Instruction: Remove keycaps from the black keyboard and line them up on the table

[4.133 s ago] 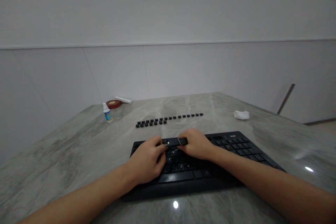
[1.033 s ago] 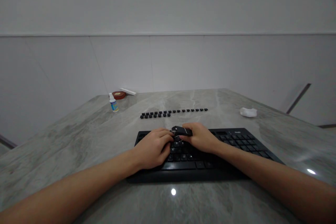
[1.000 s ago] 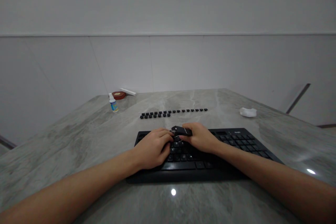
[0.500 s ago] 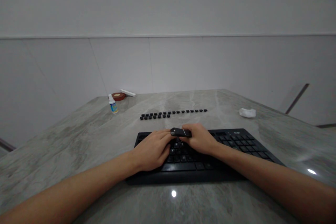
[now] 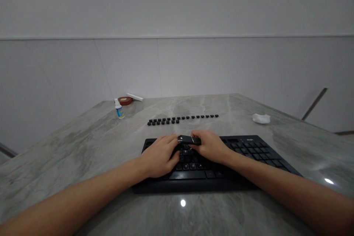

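Note:
A black keyboard (image 5: 190,175) lies on the table, several of its central keys showing bare switch spots where caps are off. My right hand (image 5: 211,147) is closed around a small black tool (image 5: 189,139), held above the middle keys; its exact kind is hard to make out. A thin light line shows beneath it. Resting on the left part of the keyboard, my left hand (image 5: 160,156) has fingers stretched out and thumb apart, its fingertips at the tool's left end. Behind the keyboard, loose black keycaps (image 5: 183,118) stand in two rows, the front one shorter.
A small white spray bottle (image 5: 120,110) with a blue label stands at the left. Behind it lie a dark red box (image 5: 125,101) and a white strip-like item (image 5: 135,97). Crumpled white tissue (image 5: 261,118) sits at the right. A pale wall (image 5: 193,68) bounds the table's far edge.
The black tool has shifted very slightly left and down. My left fingers have drawn back a little, showing more of the tool's left end. The keycap rows are unchanged.

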The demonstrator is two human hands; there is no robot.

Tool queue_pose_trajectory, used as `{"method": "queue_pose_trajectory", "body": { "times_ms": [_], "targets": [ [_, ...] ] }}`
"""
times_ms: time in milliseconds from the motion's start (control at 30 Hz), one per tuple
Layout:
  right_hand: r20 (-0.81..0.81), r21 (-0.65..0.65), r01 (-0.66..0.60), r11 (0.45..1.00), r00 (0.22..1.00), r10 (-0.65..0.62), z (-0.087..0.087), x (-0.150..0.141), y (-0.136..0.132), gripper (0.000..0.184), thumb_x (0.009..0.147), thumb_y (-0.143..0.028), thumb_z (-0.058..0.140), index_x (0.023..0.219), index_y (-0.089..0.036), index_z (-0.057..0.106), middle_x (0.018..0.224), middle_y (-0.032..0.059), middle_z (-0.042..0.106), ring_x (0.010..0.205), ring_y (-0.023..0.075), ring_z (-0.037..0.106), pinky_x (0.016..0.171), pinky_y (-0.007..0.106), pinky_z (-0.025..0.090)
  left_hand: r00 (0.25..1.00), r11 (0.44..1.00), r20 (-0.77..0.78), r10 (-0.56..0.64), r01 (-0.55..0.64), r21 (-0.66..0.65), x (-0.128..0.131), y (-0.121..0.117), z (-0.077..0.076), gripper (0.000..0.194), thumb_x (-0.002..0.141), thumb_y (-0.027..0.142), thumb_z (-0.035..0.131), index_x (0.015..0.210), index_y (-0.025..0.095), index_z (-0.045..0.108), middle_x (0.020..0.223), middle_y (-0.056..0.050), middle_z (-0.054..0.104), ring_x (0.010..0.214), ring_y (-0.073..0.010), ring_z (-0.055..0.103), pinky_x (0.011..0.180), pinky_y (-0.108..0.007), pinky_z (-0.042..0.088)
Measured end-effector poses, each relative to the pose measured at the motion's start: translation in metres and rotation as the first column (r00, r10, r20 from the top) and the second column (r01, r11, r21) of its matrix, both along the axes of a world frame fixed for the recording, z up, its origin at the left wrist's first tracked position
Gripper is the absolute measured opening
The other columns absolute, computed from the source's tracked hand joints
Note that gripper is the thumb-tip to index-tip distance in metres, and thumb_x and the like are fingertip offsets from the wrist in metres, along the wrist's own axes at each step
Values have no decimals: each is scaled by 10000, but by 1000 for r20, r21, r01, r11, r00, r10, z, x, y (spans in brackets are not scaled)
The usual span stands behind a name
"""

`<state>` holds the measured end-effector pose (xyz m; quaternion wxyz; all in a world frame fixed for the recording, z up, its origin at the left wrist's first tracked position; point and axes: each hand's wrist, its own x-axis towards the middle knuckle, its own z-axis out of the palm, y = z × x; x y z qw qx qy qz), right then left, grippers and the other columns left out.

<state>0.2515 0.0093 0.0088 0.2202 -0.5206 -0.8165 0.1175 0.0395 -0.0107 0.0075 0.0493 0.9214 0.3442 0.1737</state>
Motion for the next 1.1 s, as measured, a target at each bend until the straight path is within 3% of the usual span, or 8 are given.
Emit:
{"method": "queue_pose_trajectory", "body": {
  "times_ms": [467, 667, 767, 1100],
  "targets": [
    [-21, -8, -10, 1000, 1000, 10, 2, -3, 0, 95, 706, -143, 563, 621, -167, 526, 627, 14, 599, 608, 133, 503, 556, 245, 268, 999, 1000, 30, -23, 23, -2, 0, -1, 2, 334, 876, 178, 472, 1206, 165, 519, 1233, -95, 576, 1134, -234, 546, 1030, -424, 415],
    [-52, 9, -10, 1000, 999, 11, -1, -4, 0, 81, 690, -111, 526, 631, -165, 535, 636, 17, 617, 613, 136, 521, 545, 241, 262, 988, 988, 46, -151, 150, 21, -1, -2, 5, 490, 872, 91, 436, 1339, 236, 429, 1357, -51, 516, 1250, -191, 476, 1076, -393, 368],
    [-54, 10, 5, 1000, 999, -5, -2, -4, 1, 83, 713, -143, 534, 636, -165, 556, 648, 25, 631, 609, 137, 525, 545, 241, 266, 988, 988, 18, -156, 156, 4, -2, -2, 7, 482, 884, 101, 427, 1350, 225, 431, 1378, -46, 513, 1276, -191, 458, 1081, -402, 358],
    [72, 14, 78, 997, 994, -78, 5, -9, -2, 114, 675, -142, 539, 635, -154, 645, 645, 68, 666, 590, 153, 552, 529, 246, 286, 979, 982, -73, -190, 188, -27, -2, 0, 11, 487, 931, 156, 376, 1411, 237, 391, 1413, -22, 489, 1293, -225, 435, 1075, -443, 338]
  ]
}}
